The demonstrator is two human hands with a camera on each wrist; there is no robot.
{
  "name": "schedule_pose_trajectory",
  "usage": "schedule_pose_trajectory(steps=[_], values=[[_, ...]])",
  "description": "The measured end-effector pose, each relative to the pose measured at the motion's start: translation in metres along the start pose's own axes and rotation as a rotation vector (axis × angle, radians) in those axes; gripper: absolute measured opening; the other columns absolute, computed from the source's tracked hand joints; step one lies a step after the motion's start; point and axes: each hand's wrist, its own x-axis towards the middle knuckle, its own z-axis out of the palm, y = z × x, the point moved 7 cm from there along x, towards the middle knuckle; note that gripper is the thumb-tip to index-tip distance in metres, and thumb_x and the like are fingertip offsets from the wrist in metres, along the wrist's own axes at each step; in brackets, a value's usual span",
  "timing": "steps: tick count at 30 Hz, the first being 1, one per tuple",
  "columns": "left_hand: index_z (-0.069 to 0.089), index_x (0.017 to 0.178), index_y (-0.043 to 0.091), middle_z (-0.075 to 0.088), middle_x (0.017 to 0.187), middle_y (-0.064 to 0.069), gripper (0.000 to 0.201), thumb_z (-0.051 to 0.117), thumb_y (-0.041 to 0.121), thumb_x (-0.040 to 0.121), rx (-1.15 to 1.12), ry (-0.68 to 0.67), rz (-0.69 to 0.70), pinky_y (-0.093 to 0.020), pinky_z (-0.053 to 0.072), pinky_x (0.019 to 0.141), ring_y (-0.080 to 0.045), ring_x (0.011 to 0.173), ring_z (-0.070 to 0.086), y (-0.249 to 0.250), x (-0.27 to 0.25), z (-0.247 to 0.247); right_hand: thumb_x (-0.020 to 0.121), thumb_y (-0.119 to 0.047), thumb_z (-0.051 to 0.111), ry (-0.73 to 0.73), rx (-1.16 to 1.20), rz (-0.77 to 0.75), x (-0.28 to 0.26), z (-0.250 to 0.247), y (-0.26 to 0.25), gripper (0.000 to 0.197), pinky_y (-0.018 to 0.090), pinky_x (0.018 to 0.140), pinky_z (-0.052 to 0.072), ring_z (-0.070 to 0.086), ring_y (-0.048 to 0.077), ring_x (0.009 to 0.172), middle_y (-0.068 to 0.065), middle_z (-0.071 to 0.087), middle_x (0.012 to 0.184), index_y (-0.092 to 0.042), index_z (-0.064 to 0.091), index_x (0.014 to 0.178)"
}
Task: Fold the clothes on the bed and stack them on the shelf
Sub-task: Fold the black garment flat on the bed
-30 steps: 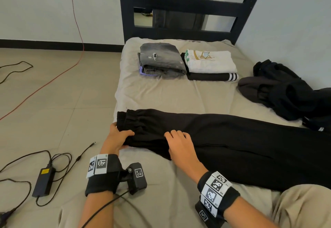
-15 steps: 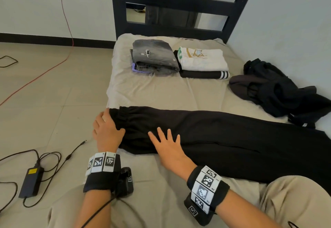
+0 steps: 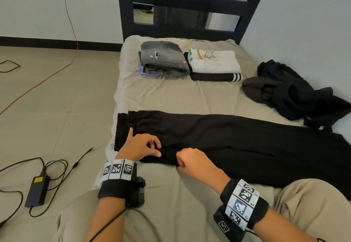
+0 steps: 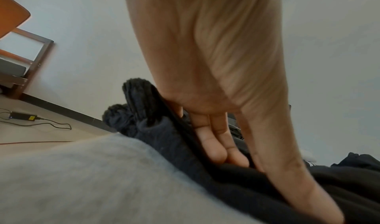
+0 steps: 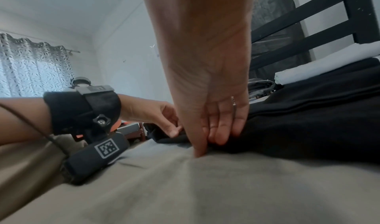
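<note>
Pinching the near edge of the black pants (image 3: 218,139), laid flat across the bed (image 3: 157,97).
My left hand (image 3: 140,145) and right hand (image 3: 191,161) both grasp that hem near the waistband; next I judge I must lift and fold it evenly.

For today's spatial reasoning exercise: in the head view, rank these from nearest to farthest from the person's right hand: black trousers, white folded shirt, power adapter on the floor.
1. black trousers: pinched by the right hand.
2. white folded shirt: far end of the bed.
3. power adapter: on the floor, far left.
</note>
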Motion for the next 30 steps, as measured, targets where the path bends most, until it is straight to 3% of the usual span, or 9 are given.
schedule_pose_trajectory(steps=[5,10,15,18,21,23,25,27,30], values=[[0.057,0.084,0.037,0.05,0.079,0.014,0.015,0.072,0.038,0.081,0.125,-0.054,-0.002,-0.042,-0.012,0.117,-0.001,0.085,0.052,0.0,-0.002,0.005,0.082,-0.027,0.073,-0.158,0.161,0.011,-0.004,0.004,0.007,0.015,0.028,0.065,0.04,0.056,0.019,0.078,-0.002,0.058,0.085,-0.016,0.063,0.085],[0.056,0.077,0.043,0.05,0.085,0.016,0.017,0.07,0.037,0.083,0.143,0.008,0.087,-0.042,0.005,0.119,0.003,0.081,0.046,0.006,-0.005,-0.004,0.077,-0.039,0.076,-0.021,0.175,0.017,-0.005,0.002,0.016,0.036,0.031,0.071,0.043,0.052,0.016,0.091,-0.004,0.053,0.102,-0.02,0.055,0.099],[0.06,0.067,0.033,0.062,0.077,0.012,0.02,0.076,0.029,0.079,-0.033,-0.157,0.064,-0.034,0.003,0.117,0.002,0.078,0.056,-0.004,-0.013,0.003,0.084,-0.023,0.072,-0.088,0.27,0.049,-0.006,0.012,0.023,0.016,0.031,0.075,0.049,0.059,0.016,0.085,-0.001,0.062,0.096,-0.018,0.064,0.097],[0.065,0.066,0.03,0.066,0.075,0.011,0.018,0.074,0.04,0.079,-0.024,-0.2,0.002,-0.033,0.025,0.112,-0.001,0.079,0.061,-0.011,-0.01,0.011,0.084,-0.025,0.073,-0.144,0.297,0.048,-0.003,0.01,0.024,0.009,0.031,0.072,0.051,0.062,0.015,0.079,-0.001,0.067,0.088,-0.019,0.068,0.089],[0.069,0.074,0.029,0.067,0.076,0.011,0.024,0.067,0.052,0.081,-0.072,-0.01,-0.004,-0.026,0.045,0.079,-0.002,0.077,0.06,-0.007,0.001,-0.004,0.086,-0.036,0.068,-0.075,0.334,0.046,0.007,-0.007,0.028,0.016,0.032,0.067,0.05,0.061,0.015,0.071,-0.002,0.066,0.078,-0.022,0.069,0.08],[0.066,0.087,0.03,0.063,0.088,0.013,0.012,0.068,0.042,0.084,-0.051,0.2,0.108,-0.027,0.043,0.081,-0.003,0.087,0.054,0.009,0.006,-0.022,0.083,-0.031,0.072,0.068,0.315,0.052,0.018,-0.027,0.036,0.012,0.031,0.072,0.047,0.058,0.014,0.08,-0.003,0.063,0.087,-0.022,0.067,0.089],[0.062,0.11,0.031,0.058,0.12,0.01,0.031,0.072,0.038,0.081,0.057,0.187,0.195,-0.033,0.037,0.102,-0.009,0.116,0.048,0.02,0.021,-0.025,0.076,-0.029,0.079,0.08,0.23,0.063,0.032,-0.037,0.046,0.042,0.032,0.085,0.046,0.053,0.017,0.103,-0.002,0.058,0.11,-0.021,0.061,0.113],[0.042,0.141,0.027,0.033,0.152,0.005,0.076,0.075,0.045,0.076,0.252,-0.038,0.11,-0.043,0.013,0.118,-0.017,0.143,0.024,0.015,0.039,-0.013,0.067,-0.03,0.086,-0.111,0.138,0.111,0.047,-0.03,0.057,0.09,0.042,0.106,0.037,0.037,0.023,0.132,0.002,0.041,0.143,-0.02,0.039,0.143],[-0.005,0.155,0.019,-0.009,0.162,0.001,0.13,0.076,0.065,0.064,0.519,-0.315,-0.133,-0.055,-0.008,0.116,-0.022,0.149,-0.008,-0.015,0.052,-0.003,0.059,-0.03,0.091,-0.42,0.002,0.164,0.057,-0.007,0.071,0.136,0.057,0.117,0.007,-0.006,0.031,0.149,0.002,-0.008,0.162,-0.026,-0.004,0.155]])
